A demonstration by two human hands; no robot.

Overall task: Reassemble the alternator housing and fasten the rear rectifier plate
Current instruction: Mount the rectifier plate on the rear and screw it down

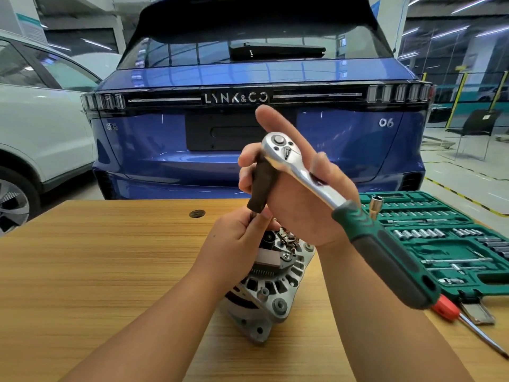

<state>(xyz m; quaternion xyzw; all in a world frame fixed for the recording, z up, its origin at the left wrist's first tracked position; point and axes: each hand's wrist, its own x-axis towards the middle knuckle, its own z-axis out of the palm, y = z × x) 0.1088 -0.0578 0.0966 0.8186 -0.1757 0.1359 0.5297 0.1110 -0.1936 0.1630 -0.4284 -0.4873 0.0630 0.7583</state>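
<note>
Wooden worktop (pixel 82 271), bare grain left of alternator (pixel 271 285); blue car (pixel 248 150) behind far edge. Left hand (pixel 237 238) above alternator, pinching lower end of dark extension (pixel 261 186). Right hand (pixel 297 188) grips ratchet (pixel 344 205) raised over alternator. Green socket case (pixel 440 238) right of alternator, red-handled screwdriver (pixel 468 323) near worktop's right edge.
</note>
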